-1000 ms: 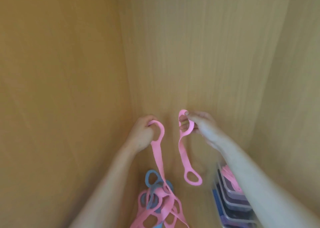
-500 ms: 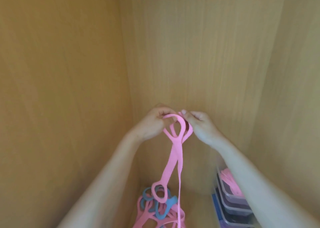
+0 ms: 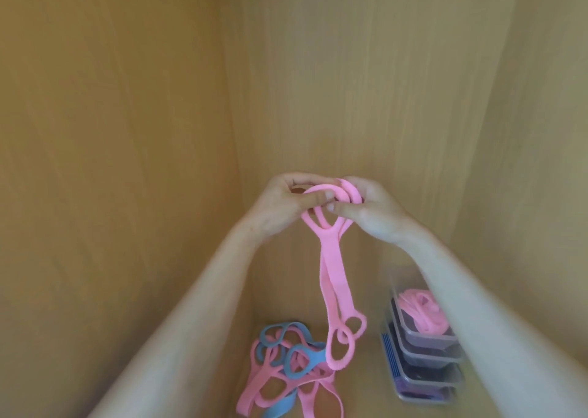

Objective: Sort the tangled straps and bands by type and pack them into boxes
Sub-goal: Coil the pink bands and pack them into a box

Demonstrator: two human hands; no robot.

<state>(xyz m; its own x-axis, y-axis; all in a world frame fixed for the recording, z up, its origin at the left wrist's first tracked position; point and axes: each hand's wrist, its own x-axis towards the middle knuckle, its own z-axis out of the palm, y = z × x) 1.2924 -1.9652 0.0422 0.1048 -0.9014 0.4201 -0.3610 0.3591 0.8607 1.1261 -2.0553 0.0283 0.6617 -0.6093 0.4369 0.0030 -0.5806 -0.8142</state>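
Two pink straps (image 3: 331,268) with looped ends hang side by side, their top loops pinched together between my left hand (image 3: 283,204) and my right hand (image 3: 372,211). Both hands are held up in front of the wooden back wall. The lower loops dangle above a tangled pile of pink and blue straps (image 3: 286,366) on the wooden floor. To the right stands a stack of clear plastic boxes (image 3: 426,351); the top one holds pink straps (image 3: 420,309).
Wooden walls (image 3: 127,163) close in on the left, back and right, like the inside of a cabinet. A blue ribbed piece (image 3: 389,354) leans against the left side of the box stack. My right forearm passes over the boxes.
My hands came together from apart, so the two pink straps now hang as a pair. The left strap lifted free of the pile below.
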